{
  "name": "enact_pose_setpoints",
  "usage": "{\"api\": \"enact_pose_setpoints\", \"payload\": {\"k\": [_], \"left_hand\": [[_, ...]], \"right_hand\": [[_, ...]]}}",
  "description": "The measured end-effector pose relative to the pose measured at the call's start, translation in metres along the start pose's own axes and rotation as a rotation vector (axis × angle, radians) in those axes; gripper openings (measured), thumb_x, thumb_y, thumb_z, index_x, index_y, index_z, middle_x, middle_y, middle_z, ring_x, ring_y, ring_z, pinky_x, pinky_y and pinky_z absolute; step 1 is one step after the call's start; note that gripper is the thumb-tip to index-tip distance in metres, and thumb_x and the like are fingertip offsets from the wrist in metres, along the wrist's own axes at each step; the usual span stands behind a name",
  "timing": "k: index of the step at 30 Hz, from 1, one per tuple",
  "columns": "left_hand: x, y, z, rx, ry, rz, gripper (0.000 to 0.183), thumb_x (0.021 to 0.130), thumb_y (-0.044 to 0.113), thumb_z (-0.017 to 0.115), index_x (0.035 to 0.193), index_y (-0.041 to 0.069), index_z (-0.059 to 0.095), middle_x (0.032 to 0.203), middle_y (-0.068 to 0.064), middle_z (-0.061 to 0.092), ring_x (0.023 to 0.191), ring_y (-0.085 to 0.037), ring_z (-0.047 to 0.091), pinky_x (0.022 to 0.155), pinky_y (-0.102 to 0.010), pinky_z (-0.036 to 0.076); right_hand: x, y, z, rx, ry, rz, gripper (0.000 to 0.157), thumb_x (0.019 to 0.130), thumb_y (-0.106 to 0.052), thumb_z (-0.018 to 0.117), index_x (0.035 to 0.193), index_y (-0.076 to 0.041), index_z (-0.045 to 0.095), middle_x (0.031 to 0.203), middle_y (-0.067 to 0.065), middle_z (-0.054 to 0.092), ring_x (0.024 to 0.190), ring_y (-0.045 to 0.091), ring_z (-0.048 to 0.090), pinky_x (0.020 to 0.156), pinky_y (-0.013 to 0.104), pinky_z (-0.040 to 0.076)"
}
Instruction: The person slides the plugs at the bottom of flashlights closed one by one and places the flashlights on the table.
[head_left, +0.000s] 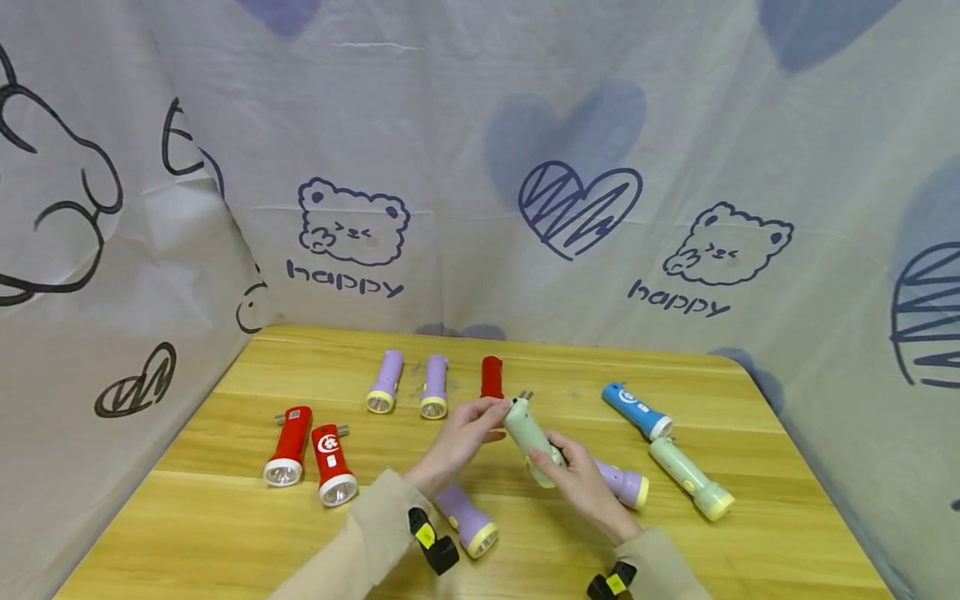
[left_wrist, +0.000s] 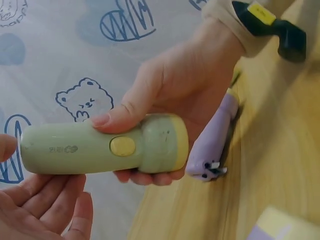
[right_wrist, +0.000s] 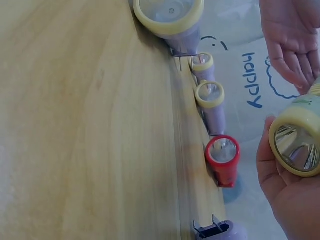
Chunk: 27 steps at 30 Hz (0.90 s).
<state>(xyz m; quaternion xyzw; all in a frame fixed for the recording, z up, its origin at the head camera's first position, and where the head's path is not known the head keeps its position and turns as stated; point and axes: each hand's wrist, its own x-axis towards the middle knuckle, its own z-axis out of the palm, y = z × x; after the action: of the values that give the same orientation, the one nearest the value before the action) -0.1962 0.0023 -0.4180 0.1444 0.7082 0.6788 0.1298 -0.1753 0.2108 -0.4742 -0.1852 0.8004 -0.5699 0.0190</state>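
Observation:
My right hand [head_left: 581, 483] grips a pale green flashlight [head_left: 528, 433] by its head end, thumb along the body beside the yellow switch [left_wrist: 123, 146]. It is tilted, tail up and away, with metal plug prongs [head_left: 527, 395] sticking out at the tail. My left hand [head_left: 461, 446] is at that tail end; in the left wrist view its loosely extended fingers [left_wrist: 52, 200] lie under the tail and the thumb tip is beside it. The yellow-rimmed lens [right_wrist: 298, 149] faces the right wrist camera. A purple flashlight [head_left: 468, 521] lies below my left wrist, another purple flashlight [head_left: 626, 486] behind my right hand.
Two red flashlights [head_left: 333, 462] lie left on the wooden table [head_left: 217, 517]. Two purple ones [head_left: 386, 379] and a red one [head_left: 491, 377] lie at the back. On the right, a blue flashlight [head_left: 633, 408] sits close to another green one [head_left: 686, 475]. Printed cloth [head_left: 465, 125] hangs behind.

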Motion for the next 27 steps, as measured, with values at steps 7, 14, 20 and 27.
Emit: {"api": "enact_pose_setpoints", "payload": {"k": [7, 14, 20, 27], "left_hand": [[-0.0015, -0.0021, 0.0, -0.198, -0.058, -0.031, 0.033, 0.107, 0.028, 0.05, 0.122, 0.0, 0.058, 0.134, -0.017, 0.063, 0.125, -0.022, 0.062, 0.113, -0.047, 0.049], [-0.0028, -0.0039, 0.0001, -0.293, -0.088, -0.061, 0.02, 0.105, 0.029, 0.054, 0.11, 0.01, 0.059, 0.143, -0.017, 0.06, 0.137, -0.028, 0.055, 0.116, -0.048, 0.045], [-0.0045, -0.0051, -0.0017, -0.327, -0.11, -0.077, 0.014, 0.105, 0.026, 0.054, 0.107, 0.013, 0.059, 0.144, -0.016, 0.059, 0.142, -0.028, 0.05, 0.119, -0.048, 0.041], [-0.0052, -0.0072, -0.0024, -0.366, -0.156, -0.074, 0.015, 0.104, 0.027, 0.055, 0.112, 0.015, 0.06, 0.145, -0.013, 0.058, 0.144, -0.024, 0.048, 0.12, -0.043, 0.04]], "right_hand": [[0.0008, -0.0009, 0.0005, -0.037, 0.048, 0.0, 0.027, 0.102, -0.017, 0.058, 0.12, 0.002, 0.064, 0.1, 0.015, 0.064, 0.083, 0.007, 0.056, 0.072, 0.022, 0.049], [0.0013, -0.0036, -0.0004, -0.107, 0.07, 0.007, 0.027, 0.1, -0.021, 0.062, 0.122, -0.005, 0.065, 0.105, 0.013, 0.066, 0.087, 0.012, 0.056, 0.075, 0.024, 0.048], [0.0018, -0.0032, -0.0013, -0.155, 0.065, -0.04, 0.026, 0.099, -0.021, 0.064, 0.122, -0.008, 0.065, 0.11, 0.014, 0.067, 0.091, 0.012, 0.057, 0.077, 0.024, 0.048], [0.0027, 0.0011, -0.0031, -0.185, 0.079, -0.086, 0.025, 0.097, -0.018, 0.067, 0.121, -0.011, 0.066, 0.11, 0.011, 0.069, 0.091, 0.01, 0.056, 0.078, 0.024, 0.047]]}}
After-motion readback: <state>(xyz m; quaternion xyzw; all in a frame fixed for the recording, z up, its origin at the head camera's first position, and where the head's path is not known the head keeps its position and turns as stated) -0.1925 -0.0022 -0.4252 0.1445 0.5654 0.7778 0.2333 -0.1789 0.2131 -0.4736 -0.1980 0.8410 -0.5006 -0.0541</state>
